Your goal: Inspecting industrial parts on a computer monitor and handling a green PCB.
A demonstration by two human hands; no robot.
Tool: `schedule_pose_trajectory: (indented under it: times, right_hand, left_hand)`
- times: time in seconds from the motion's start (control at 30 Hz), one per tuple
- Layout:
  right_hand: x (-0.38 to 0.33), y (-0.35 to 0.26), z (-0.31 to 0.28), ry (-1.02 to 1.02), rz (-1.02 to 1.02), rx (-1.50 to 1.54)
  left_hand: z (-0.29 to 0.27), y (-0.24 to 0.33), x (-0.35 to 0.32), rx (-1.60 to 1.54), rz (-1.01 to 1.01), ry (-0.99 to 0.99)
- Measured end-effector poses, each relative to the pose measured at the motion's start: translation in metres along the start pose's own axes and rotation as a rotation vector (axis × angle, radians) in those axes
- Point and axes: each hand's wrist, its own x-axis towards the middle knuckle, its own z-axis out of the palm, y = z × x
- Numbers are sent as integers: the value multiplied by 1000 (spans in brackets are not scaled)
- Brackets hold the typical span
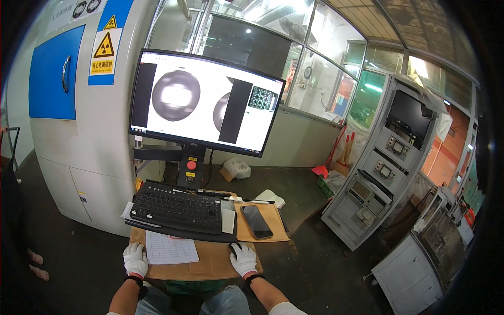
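My right hand [243, 259], in a white knitted glove, rests over a black computer mouse [234, 247] on the brown desk top [210, 266]. At the desk's left edge my left hand [135, 260], gloved the same way, lies with its fingers stretched forward and holds nothing. Beside it is a printed table sheet [169, 251]. A black keyboard [177, 206] sits on a tray above the sheet. To its right a dark smartphone [256, 221] lies on a tan folder [279, 231]. The monitor [207, 102] displays grey round shapes on white.
A large grey cabinet [94, 147] with a blue door [55, 73] and radiation warning signs stands left. The monitor's arm carries a red button [191, 165]. An instrument rack [380, 163] and a metal bench [420, 257] stand right. A person's feet [39, 266] show at far left.
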Motion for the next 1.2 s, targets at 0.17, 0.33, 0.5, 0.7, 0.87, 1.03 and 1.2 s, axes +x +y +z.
schedule_pose_trajectory:
  times: [0.17, 0.33, 0.5, 0.7, 0.87, 1.03, 1.2]
  right_hand:
    - [-1, -2, -3, 0, 11, 16]
    - [1, -2, -4, -5, 18, 33]
    - [2, -3, -4, -9, 15, 19]
    - [0, -1, -3, 27, -20, -6]
    - [-1, -1, -2, 24, -18, -2]
    - [0, -1, -2, 41, -28, 5]
    - [1, -4, -6, -9, 18, 23]
  left_hand:
    - [-4, 3, 1, -2, -3, 1]
    - [-3, 3, 1, 14, -1, 3]
    - [-3, 2, 0, 19, -8, -1]
    - [-2, 1, -1, 11, -7, 6]
    - [-2, 1, -1, 1, -11, 6]
    - [1, -1, 0, 16, 0, 21]
    - [0, 1, -1, 14, -3, 26]
